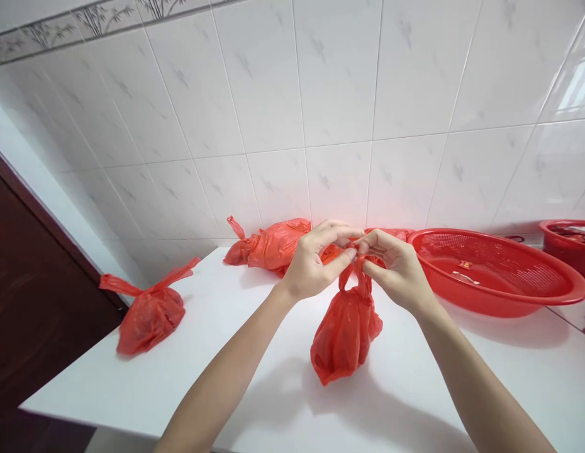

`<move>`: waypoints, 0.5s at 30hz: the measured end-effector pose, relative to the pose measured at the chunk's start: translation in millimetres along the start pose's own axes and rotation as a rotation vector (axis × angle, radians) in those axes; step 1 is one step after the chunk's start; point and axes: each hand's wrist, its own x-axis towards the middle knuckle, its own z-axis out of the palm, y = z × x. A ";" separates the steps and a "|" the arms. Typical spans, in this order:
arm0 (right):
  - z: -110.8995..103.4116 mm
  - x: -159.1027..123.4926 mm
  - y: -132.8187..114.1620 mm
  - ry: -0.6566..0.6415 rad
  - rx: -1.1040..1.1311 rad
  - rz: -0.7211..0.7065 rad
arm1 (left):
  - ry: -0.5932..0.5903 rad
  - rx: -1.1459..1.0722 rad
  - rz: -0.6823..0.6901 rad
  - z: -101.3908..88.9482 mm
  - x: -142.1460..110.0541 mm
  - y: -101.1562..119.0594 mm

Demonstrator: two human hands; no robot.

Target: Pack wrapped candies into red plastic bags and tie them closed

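A thin red plastic bag (pixel 345 336) sits just below the centre of the frame, its body rounded and bulging around contents hidden by the crinkled, semi-translucent film. The body narrows at the top into a gathered neck, and two twisted handles (pixel 356 277) rise from it toward the hands. The left hand (pixel 311 264) and right hand (pixel 396 270) meet above the bag, near the middle of the frame. Their fingers (pixel 342 261) pinch the handle ends from either side, almost touching each other and hiding how the ends cross. The bag leans slightly, its lowest corner pointing toward the lower left.
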 end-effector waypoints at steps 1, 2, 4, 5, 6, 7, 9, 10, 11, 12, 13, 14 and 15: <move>1.2 -0.8 -0.7 0.019 -0.015 -0.001 | 0.008 -0.017 -0.026 0.3 -2.3 0.7; 2.3 -1.5 -1.9 0.038 -0.031 -0.005 | 0.026 -0.040 -0.072 1.5 -6.0 1.1; 4.6 -2.8 -5.1 0.086 -0.059 -0.018 | 0.059 -0.094 -0.204 8.4 -17.4 1.2; 6.2 -3.5 -6.8 0.111 -0.071 -0.025 | 0.058 -0.119 -0.275 14.6 -24.5 1.1; 8.0 -4.2 -8.5 0.129 -0.084 -0.029 | 0.044 -0.147 -0.344 22.3 -32.2 1.1; 9.9 -5.0 -10.1 0.141 -0.102 -0.033 | 0.016 -0.181 -0.409 31.0 -39.9 0.8; 12.9 -6.9 -12.9 0.156 -0.145 -0.050 | -0.014 -0.263 -0.520 48.0 -54.0 -0.1; 13.4 -7.9 -14.1 0.159 -0.161 -0.067 | -0.010 -0.301 -0.561 54.5 -59.8 -1.0; 13.1 -8.8 -15.3 0.162 -0.171 -0.087 | 0.007 -0.328 -0.591 58.5 -64.6 -2.1; 11.7 -9.6 -16.6 0.163 -0.175 -0.107 | 0.026 -0.337 -0.610 59.5 -68.6 -3.3; 9.3 -10.2 -18.2 0.150 -0.176 -0.124 | 0.040 -0.327 -0.620 56.9 -72.0 -4.6; 5.8 -10.6 -20.1 0.112 -0.182 -0.127 | 0.060 -0.296 -0.625 50.7 -75.2 -5.8; 1.4 -10.9 -22.6 0.049 -0.194 -0.116 | 0.098 -0.243 -0.633 40.7 -78.3 -6.6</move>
